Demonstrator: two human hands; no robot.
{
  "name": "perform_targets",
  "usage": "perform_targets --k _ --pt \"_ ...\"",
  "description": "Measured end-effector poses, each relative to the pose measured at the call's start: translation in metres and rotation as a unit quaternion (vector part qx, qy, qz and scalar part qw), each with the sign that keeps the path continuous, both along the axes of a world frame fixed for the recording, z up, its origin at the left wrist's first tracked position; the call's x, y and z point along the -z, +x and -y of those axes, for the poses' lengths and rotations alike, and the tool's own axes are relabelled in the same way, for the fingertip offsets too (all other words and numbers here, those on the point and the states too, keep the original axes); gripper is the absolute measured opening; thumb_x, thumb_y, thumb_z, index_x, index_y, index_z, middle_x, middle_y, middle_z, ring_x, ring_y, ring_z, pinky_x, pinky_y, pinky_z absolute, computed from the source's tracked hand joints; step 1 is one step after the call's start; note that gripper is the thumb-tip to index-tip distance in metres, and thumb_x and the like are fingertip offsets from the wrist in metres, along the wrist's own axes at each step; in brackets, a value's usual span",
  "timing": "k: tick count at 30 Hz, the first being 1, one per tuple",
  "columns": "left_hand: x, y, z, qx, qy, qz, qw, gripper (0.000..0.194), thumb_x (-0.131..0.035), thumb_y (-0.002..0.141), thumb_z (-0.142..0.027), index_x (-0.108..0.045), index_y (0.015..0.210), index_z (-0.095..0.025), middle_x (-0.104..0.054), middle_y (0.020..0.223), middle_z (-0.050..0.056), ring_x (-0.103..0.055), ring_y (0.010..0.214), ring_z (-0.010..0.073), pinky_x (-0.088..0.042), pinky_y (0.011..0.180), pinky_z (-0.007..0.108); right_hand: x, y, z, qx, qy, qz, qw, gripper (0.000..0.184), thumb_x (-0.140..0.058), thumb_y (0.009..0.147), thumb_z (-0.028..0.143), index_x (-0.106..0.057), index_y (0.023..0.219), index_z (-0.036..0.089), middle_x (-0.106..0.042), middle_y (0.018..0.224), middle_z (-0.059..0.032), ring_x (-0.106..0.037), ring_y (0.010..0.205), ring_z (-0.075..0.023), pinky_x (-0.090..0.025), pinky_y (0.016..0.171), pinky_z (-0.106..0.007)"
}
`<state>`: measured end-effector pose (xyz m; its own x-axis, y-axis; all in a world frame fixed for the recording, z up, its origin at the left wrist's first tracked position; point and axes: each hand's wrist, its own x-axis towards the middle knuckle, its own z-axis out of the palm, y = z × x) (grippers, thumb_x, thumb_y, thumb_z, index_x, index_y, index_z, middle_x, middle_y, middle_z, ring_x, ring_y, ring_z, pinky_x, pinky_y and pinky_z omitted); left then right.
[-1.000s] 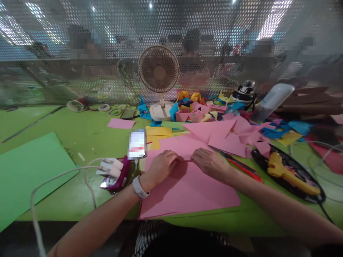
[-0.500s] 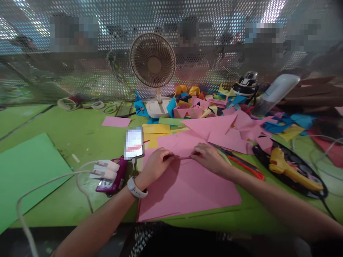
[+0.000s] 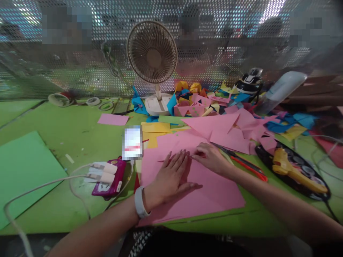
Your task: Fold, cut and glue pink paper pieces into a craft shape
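My left hand (image 3: 171, 178), with a pale band on its wrist, lies flat with fingers spread on a stack of pink paper sheets (image 3: 214, 196). Under its fingertips runs a thin pink paper roll (image 3: 160, 161); one pointed end sticks out to the left and the middle is covered. My right hand (image 3: 211, 157) is closed in a pinch at the roll's right end, close to the left fingertips. What lies between its fingers is mostly hidden.
Right of the sheets lie a red-handled cutter (image 3: 249, 167) and a yellow glue gun (image 3: 297, 171) in a black tray. A phone (image 3: 132, 142) and purple power block (image 3: 109, 182) with cables sit left. Behind stand a fan (image 3: 152, 53) and colourful paper scraps (image 3: 198, 103).
My left hand has gone from pinching the roll's left end to lying flat over it, further right. My right hand stays nearly in place. The view has shifted slightly.
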<state>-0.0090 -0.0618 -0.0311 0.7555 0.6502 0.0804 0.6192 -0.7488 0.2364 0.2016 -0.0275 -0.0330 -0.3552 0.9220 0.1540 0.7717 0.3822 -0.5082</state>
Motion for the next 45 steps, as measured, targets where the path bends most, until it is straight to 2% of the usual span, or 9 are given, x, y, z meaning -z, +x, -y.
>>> perform_targets --k 4,11,19,30,39,43,45 --pt "0.001 -0.001 -0.005 -0.001 -0.008 0.010 1.000 0.081 -0.026 0.086 -0.066 -0.004 0.145 -0.016 -0.012 0.151 0.011 -0.005 0.139 0.0250 -0.005 0.112 0.046 0.000 0.000 0.001 0.008 0.007 0.002 1.000 0.022 -0.053 0.085 0.036 -0.059 0.071 0.020 -0.060 0.074 -0.0020 -0.054 0.074 -0.0152 -0.038 0.069 -0.027" --pt "-0.001 -0.001 -0.012 -0.007 -0.031 -0.018 0.999 0.076 -0.023 0.087 -0.066 -0.021 0.142 -0.015 -0.017 0.150 0.010 -0.014 0.138 0.0232 -0.009 0.112 0.043 0.001 -0.001 0.002 0.014 -0.002 -0.005 1.000 0.022 -0.053 0.085 0.035 -0.057 0.070 0.020 -0.060 0.073 -0.0021 -0.054 0.075 -0.0165 -0.038 0.068 -0.028" --pt "0.000 -0.002 -0.011 -0.008 -0.013 -0.011 1.000 0.075 -0.022 0.087 -0.064 -0.019 0.143 -0.013 -0.019 0.149 0.011 -0.014 0.138 0.0229 -0.008 0.112 0.042 -0.004 0.003 0.003 0.024 -0.013 -0.001 1.000 0.016 -0.056 0.083 0.029 -0.057 0.070 0.020 -0.059 0.073 -0.0016 -0.053 0.074 -0.0165 -0.038 0.069 -0.028" --pt "-0.002 0.000 -0.012 -0.003 0.003 -0.034 0.999 0.077 -0.022 0.086 -0.066 -0.018 0.143 -0.015 -0.018 0.149 0.011 -0.013 0.138 0.0229 -0.010 0.111 0.042 -0.003 0.012 -0.004 0.011 -0.023 0.016 1.000 0.019 -0.057 0.083 0.032 -0.057 0.069 0.019 -0.059 0.072 -0.0018 -0.054 0.071 -0.0155 -0.038 0.068 -0.027" --pt "-0.003 0.000 -0.013 0.001 0.011 -0.046 0.999 0.077 -0.023 0.086 -0.066 -0.023 0.142 -0.013 -0.022 0.148 0.012 -0.016 0.137 0.0230 -0.012 0.111 0.042 -0.011 0.025 -0.008 0.031 -0.056 0.097 0.993 0.022 -0.056 0.083 0.038 -0.059 0.072 0.018 -0.062 0.076 -0.0022 -0.056 0.076 -0.0165 -0.035 0.069 -0.028" --pt "-0.002 0.000 -0.013 0.004 0.022 -0.042 0.999 0.075 -0.024 0.087 -0.065 -0.022 0.142 -0.013 -0.022 0.148 0.012 -0.016 0.137 0.0229 -0.012 0.111 0.042 -0.022 0.040 -0.012 0.000 -0.067 0.156 0.986 0.024 -0.051 0.085 0.035 -0.057 0.069 0.018 -0.062 0.074 -0.0026 -0.057 0.073 -0.0167 -0.035 0.066 -0.027" --pt "-0.003 0.001 -0.013 0.003 0.026 -0.039 0.999 0.075 -0.024 0.087 -0.064 -0.023 0.142 -0.013 -0.023 0.148 0.012 -0.017 0.137 0.0229 -0.012 0.111 0.042 -0.029 0.042 -0.010 0.021 -0.051 0.174 0.983 0.025 -0.050 0.086 0.034 -0.058 0.068 0.018 -0.062 0.072 -0.0039 -0.057 0.073 -0.0178 -0.036 0.066 -0.029"
